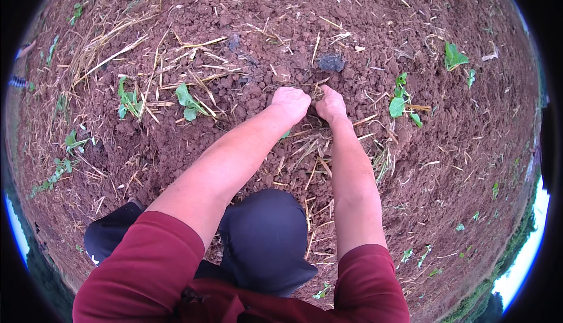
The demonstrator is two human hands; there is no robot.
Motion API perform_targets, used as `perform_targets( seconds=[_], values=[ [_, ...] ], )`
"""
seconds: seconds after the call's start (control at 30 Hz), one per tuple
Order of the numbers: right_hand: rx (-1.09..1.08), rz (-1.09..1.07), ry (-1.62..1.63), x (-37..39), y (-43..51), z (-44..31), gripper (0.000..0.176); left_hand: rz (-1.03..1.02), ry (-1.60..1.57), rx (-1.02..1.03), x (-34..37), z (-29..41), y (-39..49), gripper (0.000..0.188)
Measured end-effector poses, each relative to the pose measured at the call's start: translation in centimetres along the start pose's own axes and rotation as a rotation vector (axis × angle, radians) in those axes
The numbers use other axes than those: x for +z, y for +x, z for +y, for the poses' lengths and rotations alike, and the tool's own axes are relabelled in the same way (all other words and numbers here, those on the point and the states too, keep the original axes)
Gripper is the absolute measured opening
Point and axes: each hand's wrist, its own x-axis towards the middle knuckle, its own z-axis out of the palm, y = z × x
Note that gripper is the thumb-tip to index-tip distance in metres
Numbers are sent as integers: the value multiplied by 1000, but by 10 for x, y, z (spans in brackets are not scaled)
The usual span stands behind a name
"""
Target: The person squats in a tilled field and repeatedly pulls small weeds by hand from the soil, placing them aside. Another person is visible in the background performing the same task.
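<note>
Both hands are down on reddish-brown clumpy soil (246, 147), close side by side. My left hand (291, 104) has its fingers curled and turned down, their tips hidden behind the back of the hand. My right hand (330, 104) is just to the right, its index finger pointing forward and its other fingers hidden below. Whether either one grips anything cannot be told. A bit of green leaf (286, 134) shows beside my left wrist. Dry straw (314, 142) lies between the forearms. Ahead of my right hand is a dark grey lump (331, 62) on the soil.
Leafy seedlings stand left of the hands (189, 103), further left (128, 99) and to the right (398, 103). Another seedling (454, 56) grows at the upper right. Long straw stalks (114, 56) lie at the upper left. My dark-trousered knee (266, 235) is below the forearms.
</note>
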Motion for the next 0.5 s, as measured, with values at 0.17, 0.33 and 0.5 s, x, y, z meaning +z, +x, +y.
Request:
perform_targets(
  seconds=[0.17, 0.33, 0.5],
  values=[
    [41, 20, -43, 10, 4, -4, 33, -42, 122, 12, 9, 3, 13, 18],
    [-39, -5, 123, 8, 3, 13, 42, -50, 149, 15, -3, 4, -6, 27],
    [-47, -32, 167, 5, -5, 27, 41, 59, 120, 89, -9, -11, -28, 30]
  ],
)
